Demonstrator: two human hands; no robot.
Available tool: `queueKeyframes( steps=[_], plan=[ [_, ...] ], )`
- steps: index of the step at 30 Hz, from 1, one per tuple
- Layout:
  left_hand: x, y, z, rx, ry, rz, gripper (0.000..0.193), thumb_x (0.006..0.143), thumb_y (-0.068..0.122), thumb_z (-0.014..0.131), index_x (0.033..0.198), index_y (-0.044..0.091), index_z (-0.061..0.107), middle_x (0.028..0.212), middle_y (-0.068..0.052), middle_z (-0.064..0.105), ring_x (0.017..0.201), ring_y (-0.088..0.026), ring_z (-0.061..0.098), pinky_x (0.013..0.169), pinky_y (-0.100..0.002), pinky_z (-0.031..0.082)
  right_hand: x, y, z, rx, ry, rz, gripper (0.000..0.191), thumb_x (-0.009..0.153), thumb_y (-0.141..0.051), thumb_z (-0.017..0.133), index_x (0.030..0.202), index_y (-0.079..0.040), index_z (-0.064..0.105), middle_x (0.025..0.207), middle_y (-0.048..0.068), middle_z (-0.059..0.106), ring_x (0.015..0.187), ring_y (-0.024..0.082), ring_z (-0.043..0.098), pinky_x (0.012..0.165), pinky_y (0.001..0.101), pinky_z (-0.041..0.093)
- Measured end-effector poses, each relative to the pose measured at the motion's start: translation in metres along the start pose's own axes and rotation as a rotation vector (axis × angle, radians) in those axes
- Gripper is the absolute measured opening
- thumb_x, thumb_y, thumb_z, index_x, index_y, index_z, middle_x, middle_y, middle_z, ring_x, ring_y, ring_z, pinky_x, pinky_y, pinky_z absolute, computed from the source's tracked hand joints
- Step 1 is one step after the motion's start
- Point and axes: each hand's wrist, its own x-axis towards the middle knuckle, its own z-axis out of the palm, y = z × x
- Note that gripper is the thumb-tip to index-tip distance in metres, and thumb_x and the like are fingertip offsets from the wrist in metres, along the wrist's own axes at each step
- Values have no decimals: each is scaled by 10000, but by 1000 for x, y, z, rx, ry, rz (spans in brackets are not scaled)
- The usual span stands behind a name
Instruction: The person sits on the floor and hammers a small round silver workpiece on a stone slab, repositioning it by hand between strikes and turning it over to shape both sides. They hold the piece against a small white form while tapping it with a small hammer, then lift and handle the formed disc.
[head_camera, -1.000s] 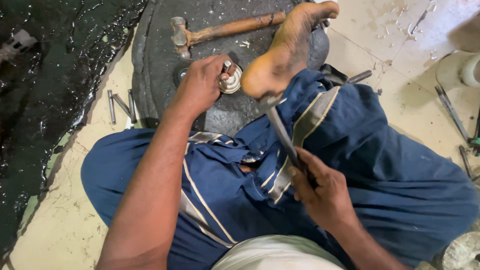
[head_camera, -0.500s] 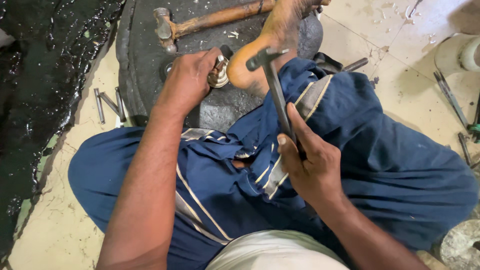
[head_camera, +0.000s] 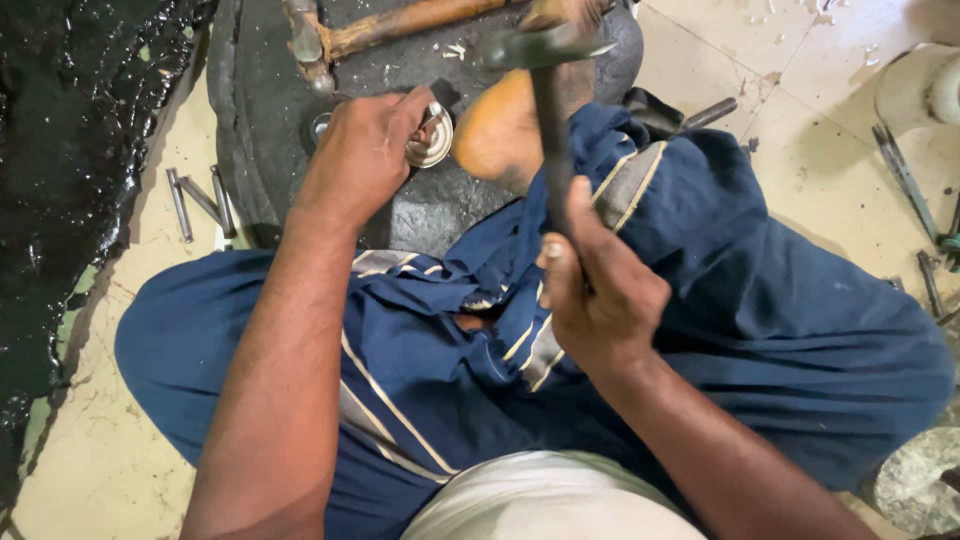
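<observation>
1. Dark stone slab (head_camera: 420, 215) on the floor: serves as anvil.
2. Right hand (head_camera: 600, 300), fist wrapped around a slim hammer (head_camera: 550, 120), head raised for striking.
3. Left hand (head_camera: 360, 150) pinches a small round metal fitting (head_camera: 432, 145) at the slab's middle, steadying it beside the bare foot (head_camera: 505, 130).

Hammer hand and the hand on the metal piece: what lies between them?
In the head view, between the right hand and left hand lie the bare foot's heel and bunched blue cloth.
</observation>
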Motion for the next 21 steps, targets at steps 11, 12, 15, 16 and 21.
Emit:
queueKeyframes(
  steps=[11, 12, 15, 16, 21],
  plan=[
    [-2, -3, 5, 38, 35, 34, 265, 941, -1, 603, 1190, 64, 669, 872, -201, 710, 798, -429, 686, 686, -511, 528, 4, 6, -1, -151, -181, -113, 469, 967, -19, 738, 1420, -69, 629, 770, 106, 641, 666, 165, 614, 629, 305, 531],
    [-2, -4, 5, 58, 23, 26, 246, 935, -4, 602, 1162, 66, 666, 877, -198, 709, 823, -422, 695, 706, -507, 534, 5, 5, -2, -216, -218, -102, 482, 947, -40, 757, 1413, -72, 639, 773, 110, 661, 672, 189, 642, 636, 311, 538],
    [-3, -6, 6, 102, 34, 43, 289, 904, -23, 599, 1175, 45, 671, 874, -212, 700, 813, -437, 679, 704, -516, 524, 7, 0, -3, -49, -37, 40, 409, 1015, -20, 696, 1414, -74, 619, 776, 76, 698, 587, 123, 665, 581, 266, 542],
    [-2, -6, 5, 117, 56, 67, 320, 891, -30, 598, 1196, 33, 675, 871, -220, 696, 796, -448, 668, 693, -523, 516, 8, -2, -3, -59, -138, 20, 430, 994, -28, 713, 1413, -69, 624, 787, 100, 686, 611, 158, 661, 601, 282, 544],
    [0, -3, 2, -2, 10, -13, 145, 958, 0, 598, 1080, 39, 666, 872, -221, 698, 808, -451, 671, 698, -524, 514, 11, -8, -6, -131, -152, -84, 425, 973, -34, 730, 1387, -77, 647, 796, 130, 661, 662, 191, 670, 680, 301, 559]
  ],
)
